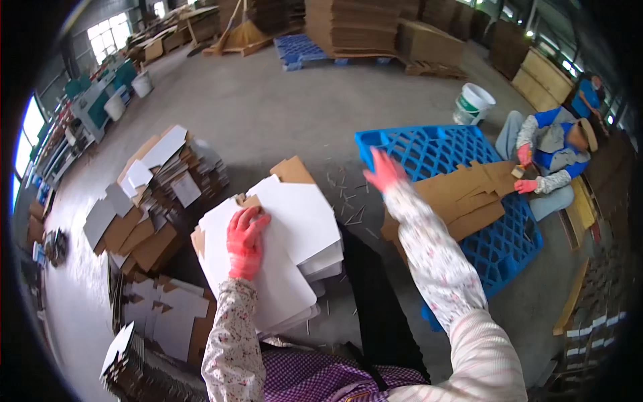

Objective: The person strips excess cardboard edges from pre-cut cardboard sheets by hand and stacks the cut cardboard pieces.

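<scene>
- The left hand [246, 236], in a red glove, lies flat with fingers spread on the top sheet of a stack of white die-cut cardboard sheets [284, 248]; it presses down on the sheet and grips nothing.
- That white stack sits near, just in front of the person's lap, with brown edges showing under it at its far left corner.
- The right hand [384, 169], also red-gloved, is stretched out to the far right, fingers loosely open and holding nothing, blurred, above the near left corner of a blue plastic pallet [429, 149].
- Brown cardboard blanks [469, 194] lie piled on the pallet, just right of the right hand.
- At the left, a loose heap of brown and white cardboard pieces [151, 201] rests on the concrete floor [268, 114]; more white sheets [167, 311] lie nearer.
- Beyond the pallet at the far right sits another person [552, 151] in red gloves, touching the brown blanks.
- A white bucket [473, 104] stands far of the pallet; tall cardboard stacks [351, 27] fill the far side.
</scene>
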Motion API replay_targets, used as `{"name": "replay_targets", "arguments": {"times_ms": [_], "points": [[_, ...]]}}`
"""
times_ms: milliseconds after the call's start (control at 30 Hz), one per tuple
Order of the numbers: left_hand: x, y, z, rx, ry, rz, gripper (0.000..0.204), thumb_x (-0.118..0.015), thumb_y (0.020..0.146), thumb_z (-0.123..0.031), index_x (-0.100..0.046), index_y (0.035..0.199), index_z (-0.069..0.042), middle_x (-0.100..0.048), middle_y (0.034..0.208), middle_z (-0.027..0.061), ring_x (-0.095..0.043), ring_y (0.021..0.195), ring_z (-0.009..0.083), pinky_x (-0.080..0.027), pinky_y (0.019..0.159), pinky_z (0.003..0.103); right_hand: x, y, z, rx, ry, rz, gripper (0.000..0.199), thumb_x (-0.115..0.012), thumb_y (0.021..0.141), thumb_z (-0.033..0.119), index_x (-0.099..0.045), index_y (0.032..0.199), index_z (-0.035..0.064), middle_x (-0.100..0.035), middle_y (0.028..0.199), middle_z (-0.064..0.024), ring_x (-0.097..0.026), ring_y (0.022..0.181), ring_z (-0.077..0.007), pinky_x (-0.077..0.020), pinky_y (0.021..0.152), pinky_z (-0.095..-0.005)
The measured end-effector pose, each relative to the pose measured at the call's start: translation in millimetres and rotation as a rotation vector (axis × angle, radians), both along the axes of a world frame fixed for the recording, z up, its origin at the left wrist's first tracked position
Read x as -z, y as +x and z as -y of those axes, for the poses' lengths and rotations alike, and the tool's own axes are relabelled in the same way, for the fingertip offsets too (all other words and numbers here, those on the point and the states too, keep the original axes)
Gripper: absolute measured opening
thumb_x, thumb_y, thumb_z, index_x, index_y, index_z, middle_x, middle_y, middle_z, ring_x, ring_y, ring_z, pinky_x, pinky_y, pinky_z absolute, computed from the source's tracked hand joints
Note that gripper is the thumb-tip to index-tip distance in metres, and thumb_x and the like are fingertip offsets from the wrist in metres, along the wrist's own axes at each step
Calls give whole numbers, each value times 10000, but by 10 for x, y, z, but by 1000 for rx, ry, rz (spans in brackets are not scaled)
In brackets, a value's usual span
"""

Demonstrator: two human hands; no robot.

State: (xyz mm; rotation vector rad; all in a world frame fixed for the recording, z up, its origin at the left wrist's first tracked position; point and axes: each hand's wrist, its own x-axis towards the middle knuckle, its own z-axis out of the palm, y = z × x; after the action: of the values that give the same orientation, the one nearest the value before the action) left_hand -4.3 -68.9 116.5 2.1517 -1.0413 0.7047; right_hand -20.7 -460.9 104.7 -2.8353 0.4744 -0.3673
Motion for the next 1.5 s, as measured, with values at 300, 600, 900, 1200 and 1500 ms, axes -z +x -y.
{"name": "replay_targets", "arguments": {"times_ms": [300,600,900,1200,1500], "points": [[33,-15,72,18,-61,4,364,-547,709,44,-689,1007,-110,-616,1154,132,-542,1103,356,-433,962,446,-2078,830,-477,-139,-357,347,459,-614,840,321,-497,1254,162,-553,1226,-91,-514,1153,-293,-419,958,-445],[52,8,-8,22,-51,-15,355,-536,725,36,-689,1015,-102,-609,1160,148,-541,1088,368,-430,958,449,490,-917,720,342,-169,-456,824,-746,703,510,-403,1365,161,-429,1396,-77,-437,1274,-298,-399,1019,-490],[-93,1,118,-8,1,-113,346,-498,798,131,-678,1043,-35,-616,1155,182,-572,1100,346,-441,964,399,1743,-2077,119,523,-17,-704,1256,-855,526,560,-178,1497,143,-117,1566,-145,-210,1375,-453,-295,1034,-558],[80,-35,138,53,-39,-60,374,-465,815,115,-679,1057,-73,-606,1166,180,-580,1080,343,-456,941,380,2356,-2256,162,525,-357,-618,483,-455,911,166,-420,1389,112,-378,1457,-149,-457,1213,-409,-459,878,-510],[93,95,26,22,-80,40,312,-566,717,14,-674,986,-102,-620,1115,147,-560,1074,358,-454,924,457,-276,-2506,1174,115,-305,615,164,-474,954,153,-592,1028,67,-551,746,-32,-536,647,-172,-433,555,-309]]}}
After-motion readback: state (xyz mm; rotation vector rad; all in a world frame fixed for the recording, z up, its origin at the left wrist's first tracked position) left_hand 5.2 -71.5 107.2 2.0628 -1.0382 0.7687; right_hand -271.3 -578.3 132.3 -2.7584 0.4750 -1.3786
